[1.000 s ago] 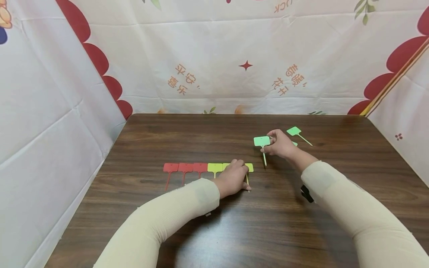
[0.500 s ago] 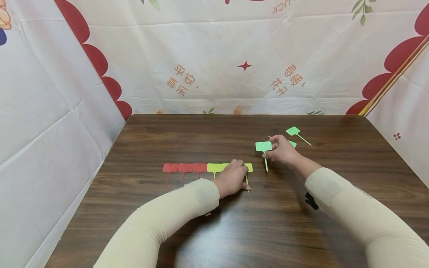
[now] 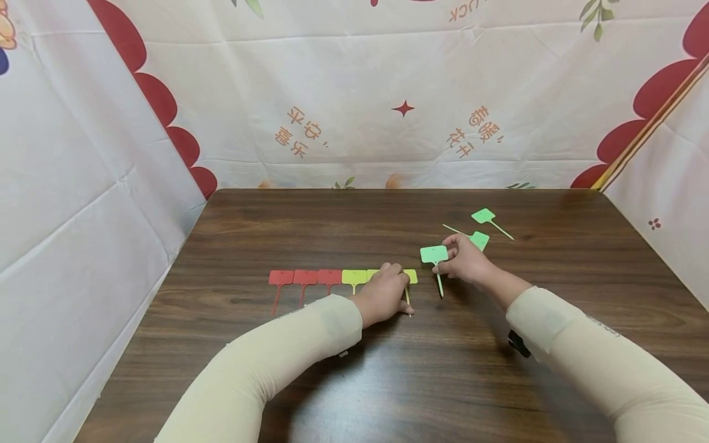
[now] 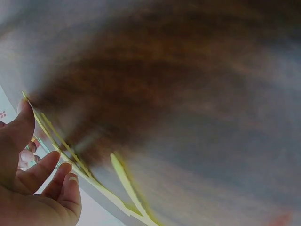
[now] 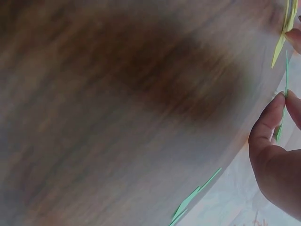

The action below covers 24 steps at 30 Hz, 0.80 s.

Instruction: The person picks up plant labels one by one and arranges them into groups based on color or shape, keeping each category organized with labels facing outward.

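In the head view, my left hand (image 3: 383, 294) rests on a yellow plant label (image 3: 410, 276) lying flat, its thumb at the tip of the stem. Its fingers are loosely bent in the left wrist view. My right hand (image 3: 466, 261) pinches a green plant label (image 3: 434, 254) by the side, stem pointing toward me, just right of the yellow one. Three red plant labels (image 3: 306, 277) and another yellow plant label (image 3: 354, 277) continue the row leftward. My left hand partly covers the yellow labels. Beyond my right hand lies a second green plant label (image 3: 479, 240).
Further back right, a third green plant label (image 3: 484, 216) lies aslant on the brown wooden table (image 3: 249, 231). A printed white cloth (image 3: 354, 80) hangs behind the table and along both sides.
My right hand has come nearer to me, carrying the green label, which is now lower in the head view. The green label beyond that hand shows more. My left hand has stayed put.
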Tool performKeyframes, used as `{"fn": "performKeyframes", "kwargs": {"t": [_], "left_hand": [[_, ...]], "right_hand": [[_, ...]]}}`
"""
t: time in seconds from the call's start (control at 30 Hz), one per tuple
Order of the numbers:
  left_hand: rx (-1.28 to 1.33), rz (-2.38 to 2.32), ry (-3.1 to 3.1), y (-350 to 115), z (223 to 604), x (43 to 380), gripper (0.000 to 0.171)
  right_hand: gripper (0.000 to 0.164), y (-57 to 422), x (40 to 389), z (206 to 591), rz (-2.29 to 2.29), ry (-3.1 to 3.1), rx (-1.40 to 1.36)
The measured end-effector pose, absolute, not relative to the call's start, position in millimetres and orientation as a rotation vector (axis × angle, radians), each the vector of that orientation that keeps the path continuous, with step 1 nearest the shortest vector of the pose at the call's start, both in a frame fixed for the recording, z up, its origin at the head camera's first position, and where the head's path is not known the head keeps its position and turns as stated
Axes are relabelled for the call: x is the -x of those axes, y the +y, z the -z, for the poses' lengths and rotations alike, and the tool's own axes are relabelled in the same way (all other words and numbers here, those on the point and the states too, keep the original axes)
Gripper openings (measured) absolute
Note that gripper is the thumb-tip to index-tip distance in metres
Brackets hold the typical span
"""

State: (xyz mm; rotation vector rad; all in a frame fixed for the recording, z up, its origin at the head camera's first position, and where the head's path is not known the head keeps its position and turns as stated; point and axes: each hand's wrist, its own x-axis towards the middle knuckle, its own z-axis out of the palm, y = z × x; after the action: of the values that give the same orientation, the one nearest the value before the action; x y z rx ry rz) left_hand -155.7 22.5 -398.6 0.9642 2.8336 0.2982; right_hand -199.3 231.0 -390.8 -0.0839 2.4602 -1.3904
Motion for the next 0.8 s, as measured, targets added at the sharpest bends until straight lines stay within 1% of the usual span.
{"fn": "performKeyframes", "kwargs": {"t": [0.5, 0.8], "left_hand": [[-0.967, -0.292, 2.839, 25, 403, 158, 0.038], [-0.960, -0.290, 2.838, 24, 404, 159, 0.040]], "right_hand": [[0.056, 230, 183, 398, 1.349, 2.451, 0.080], [0.053, 228, 180, 403, 1.372, 2.466, 0.098]]}}
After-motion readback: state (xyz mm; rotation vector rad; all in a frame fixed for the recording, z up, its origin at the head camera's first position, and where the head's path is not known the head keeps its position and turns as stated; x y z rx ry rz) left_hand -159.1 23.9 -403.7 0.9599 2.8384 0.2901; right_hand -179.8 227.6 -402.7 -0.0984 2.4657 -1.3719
